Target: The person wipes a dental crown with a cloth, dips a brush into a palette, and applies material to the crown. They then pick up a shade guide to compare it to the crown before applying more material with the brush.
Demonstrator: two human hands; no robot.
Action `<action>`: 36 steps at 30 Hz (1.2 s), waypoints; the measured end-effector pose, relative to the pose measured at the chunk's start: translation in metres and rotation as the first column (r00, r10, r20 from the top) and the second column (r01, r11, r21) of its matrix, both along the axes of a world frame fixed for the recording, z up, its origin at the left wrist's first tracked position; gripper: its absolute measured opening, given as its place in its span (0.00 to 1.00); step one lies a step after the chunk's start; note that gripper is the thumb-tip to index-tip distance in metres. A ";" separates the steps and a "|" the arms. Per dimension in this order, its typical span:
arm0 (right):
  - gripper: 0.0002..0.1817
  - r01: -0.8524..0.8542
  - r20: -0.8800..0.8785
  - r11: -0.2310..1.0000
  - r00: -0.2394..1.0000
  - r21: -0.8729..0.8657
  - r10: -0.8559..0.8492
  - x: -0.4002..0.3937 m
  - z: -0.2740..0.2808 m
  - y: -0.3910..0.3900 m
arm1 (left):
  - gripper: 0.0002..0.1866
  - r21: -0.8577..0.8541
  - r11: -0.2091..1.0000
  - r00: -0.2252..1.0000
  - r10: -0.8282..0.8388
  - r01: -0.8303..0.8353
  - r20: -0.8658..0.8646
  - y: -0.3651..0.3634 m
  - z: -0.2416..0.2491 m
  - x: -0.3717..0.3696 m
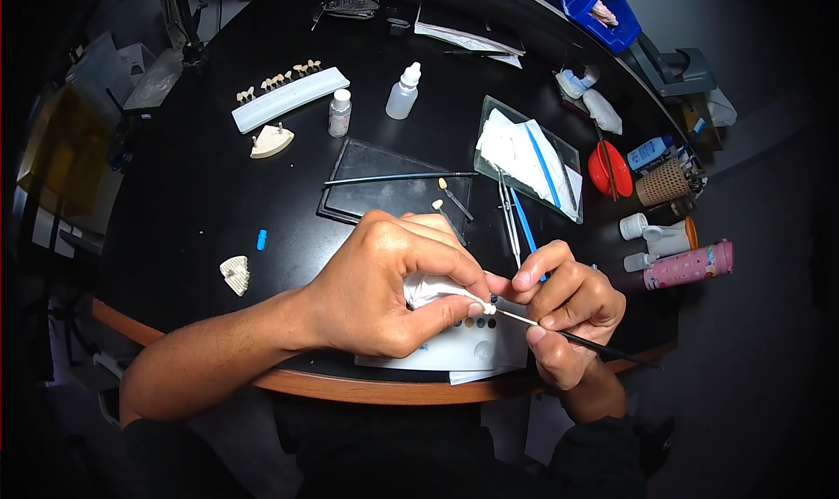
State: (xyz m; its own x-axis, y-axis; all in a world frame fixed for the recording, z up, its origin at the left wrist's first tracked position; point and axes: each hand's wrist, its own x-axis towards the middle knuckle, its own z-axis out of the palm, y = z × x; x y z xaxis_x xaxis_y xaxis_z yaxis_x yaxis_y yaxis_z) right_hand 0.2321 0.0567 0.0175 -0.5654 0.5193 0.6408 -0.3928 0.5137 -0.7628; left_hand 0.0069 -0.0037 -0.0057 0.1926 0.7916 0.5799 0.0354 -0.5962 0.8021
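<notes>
My left hand (376, 280) is closed, thumb and forefinger pinching a bunched white tissue (426, 289). A thin brush (590, 343) with a black handle and pale metal shaft is gripped in my right hand (572, 311). Its tip end meets a small white bit at my left thumb and fingertip; the bristles cannot be made out. Beneath my hands lies a white palette (437, 356) with several dark and yellowish colour spots, partly covered by the hands. Just beyond my left hand, two small tooth-shaped pieces on pins rest by a dark slab (376, 162).
A long brush (398, 178) lies across the slab. Beyond stand a dropper bottle (403, 93), a small vial (340, 114) and a white rack (293, 99) of tooth pieces. Tweezers (508, 215) lean near a glass plate (483, 158) with tissue. A red bowl (603, 162) and pink bottle (690, 265) stand right.
</notes>
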 end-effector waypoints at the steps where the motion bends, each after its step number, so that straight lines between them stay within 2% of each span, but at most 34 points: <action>1: 0.07 -0.002 0.004 1.000 1.000 0.009 0.002 0.001 0.000 0.001 | 0.07 -0.001 1.000 1.000 0.001 -0.001 0.003 0.000 0.000 0.000; 25: 0.07 0.002 0.015 1.000 1.000 0.019 -0.002 0.000 -0.001 0.002 | 0.07 0.012 1.000 1.000 0.012 -0.012 -0.005 0.000 0.001 0.001; 28: 0.06 0.063 -0.057 0.998 0.996 -0.031 -0.064 -0.002 -0.007 0.003 | 0.08 0.075 0.983 0.978 0.175 -0.168 -0.110 -0.001 0.003 -0.001; 29: 0.06 0.092 -0.090 0.994 0.991 -0.059 -0.097 -0.004 -0.010 0.004 | 0.08 0.139 0.956 0.951 0.277 -0.259 -0.134 -0.001 0.003 -0.002; 32: 0.05 0.178 -0.067 0.984 0.982 0.007 -0.177 0.002 -0.013 0.014 | 0.10 0.313 0.818 0.831 0.540 -0.483 -0.129 0.001 0.004 -0.004; 36: 0.06 0.236 -0.071 0.970 0.970 0.055 -0.232 -0.001 -0.012 0.014 | 0.12 0.414 0.715 0.763 0.642 -0.563 -0.072 0.002 0.010 -0.008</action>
